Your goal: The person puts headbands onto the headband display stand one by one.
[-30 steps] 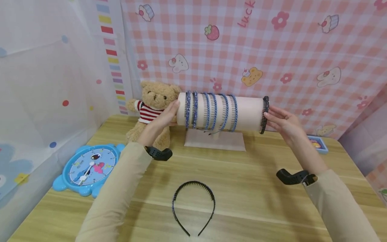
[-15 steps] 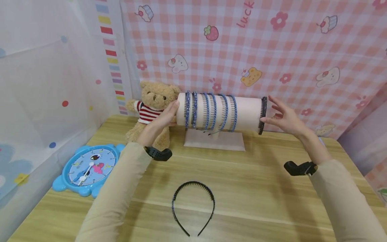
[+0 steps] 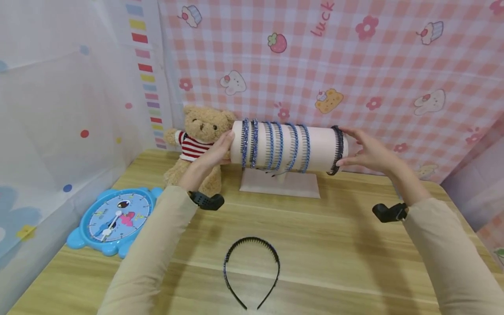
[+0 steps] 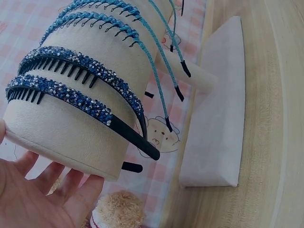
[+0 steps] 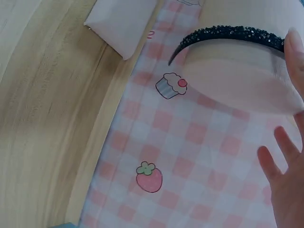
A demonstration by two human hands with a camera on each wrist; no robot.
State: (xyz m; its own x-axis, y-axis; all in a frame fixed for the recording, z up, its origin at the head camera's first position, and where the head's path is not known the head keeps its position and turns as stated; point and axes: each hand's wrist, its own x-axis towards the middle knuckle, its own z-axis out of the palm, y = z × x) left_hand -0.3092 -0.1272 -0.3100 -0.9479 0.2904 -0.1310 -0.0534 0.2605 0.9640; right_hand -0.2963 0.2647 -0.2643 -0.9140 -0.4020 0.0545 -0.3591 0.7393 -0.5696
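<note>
A pale cylindrical headband stand (image 3: 323,146) stands at the back of the table. Several blue headbands (image 3: 293,146) circle its left and middle parts. My left hand (image 3: 212,153) grips the stand's left end, thumb in front; in the left wrist view its fingers (image 4: 71,194) lie along the end rim. My right hand (image 3: 370,153) holds a black glittery headband (image 3: 337,151) between thumb and forefinger around the stand's right end. The right wrist view shows the black headband (image 5: 232,33) over the cylinder a little in from the end face, the other fingers spread (image 5: 268,164).
Another black toothed headband (image 3: 252,239) lies on the table in front. A teddy bear (image 3: 202,127) in a striped shirt sits behind my left hand. At the left is a blue toy clock (image 3: 118,218). A checked cloth (image 3: 299,70) hangs behind the table.
My right hand loosened at the black headband, spread its thumb and forefinger, and moved the headband left from the stand's right edge onto the cylinder. The left hand stayed put.
</note>
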